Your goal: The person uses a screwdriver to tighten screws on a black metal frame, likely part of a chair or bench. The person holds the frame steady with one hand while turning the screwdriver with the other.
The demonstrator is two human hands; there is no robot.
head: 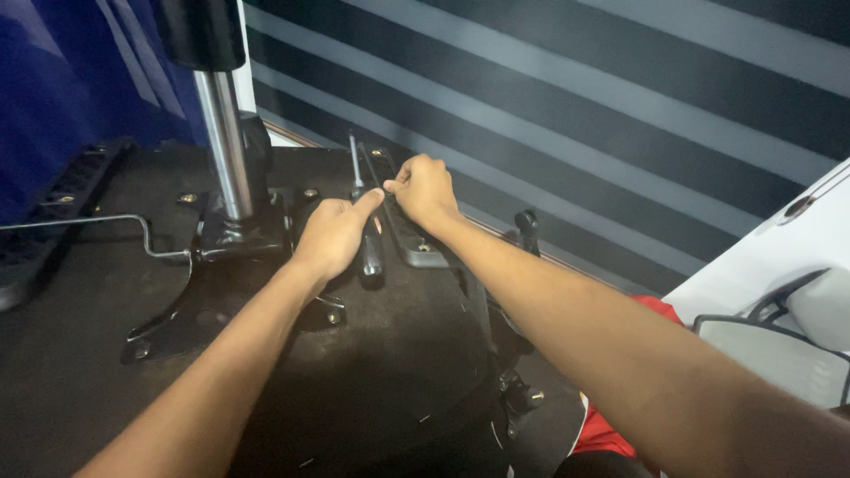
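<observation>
Our left hand (332,237) with its grip clamped on a black-handled screwdriver (365,221), our right hand (425,188) just beyond, fingertips pinched together on a black armrest bracket (405,232), upturned chair seat (372,372) beneath, chrome column (225,146) left.

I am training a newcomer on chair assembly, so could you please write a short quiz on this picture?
1. True or false: the left hand holds the black-handled screwdriver.
2. What rises from the black metal chair mechanism? A) a shiny metal gas cylinder B) a wooden leg C) a rope
3. Fill in: the right hand pinches something small at the black ____ bracket.

Key: 1 true; 2 A; 3 armrest. What the right hand pinches is too small to tell.
</observation>
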